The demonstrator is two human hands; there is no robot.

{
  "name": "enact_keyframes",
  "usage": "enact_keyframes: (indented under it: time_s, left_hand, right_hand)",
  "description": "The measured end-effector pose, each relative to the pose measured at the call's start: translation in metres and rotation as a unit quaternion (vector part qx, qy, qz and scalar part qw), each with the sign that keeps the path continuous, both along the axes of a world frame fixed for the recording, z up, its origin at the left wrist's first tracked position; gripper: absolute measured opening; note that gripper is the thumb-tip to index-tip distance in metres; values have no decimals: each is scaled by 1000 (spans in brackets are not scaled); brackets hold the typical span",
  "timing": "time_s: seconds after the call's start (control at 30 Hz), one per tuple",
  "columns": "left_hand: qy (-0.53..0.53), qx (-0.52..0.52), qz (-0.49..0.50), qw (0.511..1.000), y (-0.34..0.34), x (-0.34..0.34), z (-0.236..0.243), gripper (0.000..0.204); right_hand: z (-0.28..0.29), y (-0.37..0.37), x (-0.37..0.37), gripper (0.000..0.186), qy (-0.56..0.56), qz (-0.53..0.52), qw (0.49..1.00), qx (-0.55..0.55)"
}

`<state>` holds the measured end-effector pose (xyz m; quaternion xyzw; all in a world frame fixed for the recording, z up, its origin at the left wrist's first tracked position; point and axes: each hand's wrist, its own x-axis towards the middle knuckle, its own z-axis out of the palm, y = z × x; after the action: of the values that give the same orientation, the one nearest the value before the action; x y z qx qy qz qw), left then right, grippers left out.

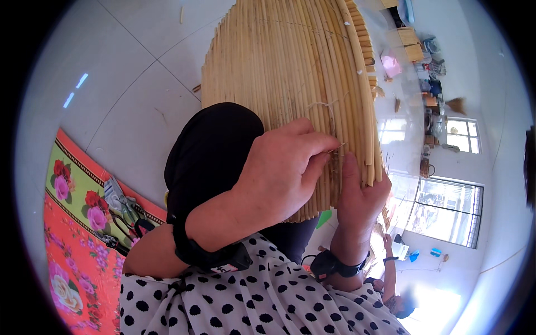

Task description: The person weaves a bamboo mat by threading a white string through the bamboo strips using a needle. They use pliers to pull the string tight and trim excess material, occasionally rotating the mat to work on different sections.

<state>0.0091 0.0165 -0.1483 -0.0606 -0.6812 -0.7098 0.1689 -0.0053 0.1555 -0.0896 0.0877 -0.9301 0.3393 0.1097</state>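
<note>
A mat of pale straight reeds [279, 61], tied with thin string [321, 104], rests across my dark-clothed knee [206, 145]. My left hand [276, 170] lies over the mat with thumb and forefinger pinched on a thin string or wire between the reeds; its exact shape is too small to make out. My right hand [360, 198] grips the mat's right edge, thumb on the top reeds and the other fingers mostly hidden beneath. Both wrists wear black strapped devices.
A floral cloth [67, 285] with scissors and other tools [128, 212] lies on the tiled floor [128, 84] at left. At lower right another person [391, 285] raises an arm. Cartons [413, 50], bags and baskets line the wall with windows [446, 212].
</note>
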Motion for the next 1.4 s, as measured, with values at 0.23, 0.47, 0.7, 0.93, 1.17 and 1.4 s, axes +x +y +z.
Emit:
enact_keyframes:
  time_s: [0.23,0.47,0.7,0.93,1.17,1.4]
  left_hand:
    - [-3,-7,-7,1000,0,-1,1,20]
    - [-23,-21,-13,999,-3,0,8,17]
    - [-79,-44,-52,995,-14,7,27,15]
    - [-51,-70,-35,996,-21,18,31,14]
    - [-113,-74,-20,991,-43,46,38,18]
    - [-207,-87,30,974,-51,69,44,19]
  right_hand:
    - [3,-5,2,20,-2,6,1000,7]
    - [2,-4,3,20,15,17,1000,15]
    - [-2,-3,14,23,-25,8,1000,-2]
    - [-1,-7,25,32,22,102,994,42]
    - [4,-11,26,64,-34,266,959,-87]
    - [-9,0,20,90,-37,359,927,-106]
